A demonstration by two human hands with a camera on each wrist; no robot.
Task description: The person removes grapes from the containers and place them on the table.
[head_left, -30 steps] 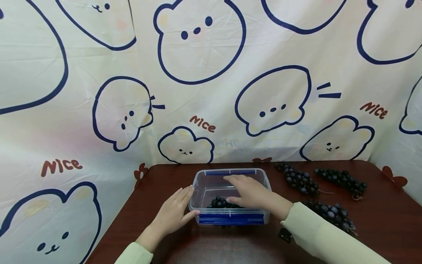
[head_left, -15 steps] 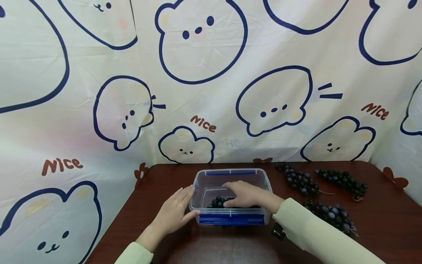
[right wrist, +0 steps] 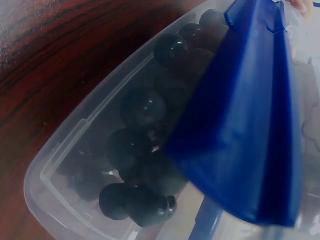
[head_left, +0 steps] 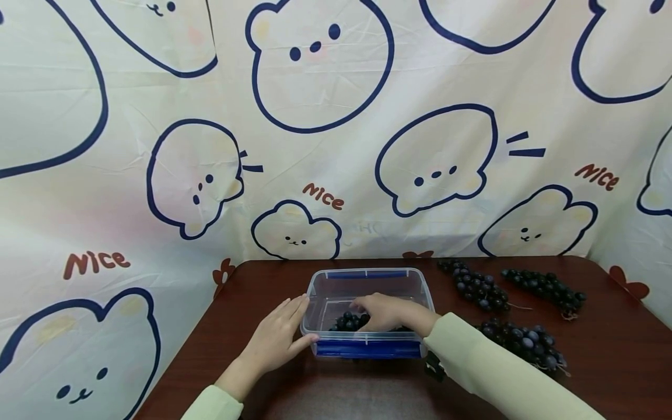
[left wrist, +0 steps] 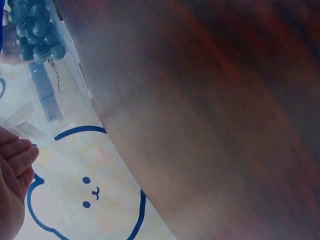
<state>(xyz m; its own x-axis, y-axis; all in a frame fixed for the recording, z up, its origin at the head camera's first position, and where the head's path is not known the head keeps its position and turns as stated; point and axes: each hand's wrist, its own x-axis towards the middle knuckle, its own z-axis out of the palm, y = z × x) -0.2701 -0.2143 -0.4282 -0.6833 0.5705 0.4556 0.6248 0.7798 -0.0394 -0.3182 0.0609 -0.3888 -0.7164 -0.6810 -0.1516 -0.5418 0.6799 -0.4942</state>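
Observation:
A clear plastic food container (head_left: 367, 271) with blue clips stands on the table, lidless. A bunch of dark grapes (head_left: 347, 322) lies in its front part, also visible through the wall in the right wrist view as round dark grapes (right wrist: 142, 107). My right hand (head_left: 385, 312) reaches inside, its fingers bent over the bunch, with the thumb on the near side; its fingertips are partly hidden. Against the container's left side rests my left hand (head_left: 275, 335), fingers extended, thumb by the front corner. In the left wrist view, grapes (left wrist: 35, 30) appear at the upper left.
Three more bunches lie to the right: a back bunch (head_left: 475, 287), a far-right bunch (head_left: 546, 287) and a nearer bunch (head_left: 530, 343), partly behind my right sleeve (head_left: 499, 367). A patterned cloth (head_left: 362, 233) hangs behind the brown table (head_left: 252, 291).
My right hand has sunk deeper into the container and moved slightly left; its fingers have bent from nearly straight to curved over the grapes. The left hand has stayed in place.

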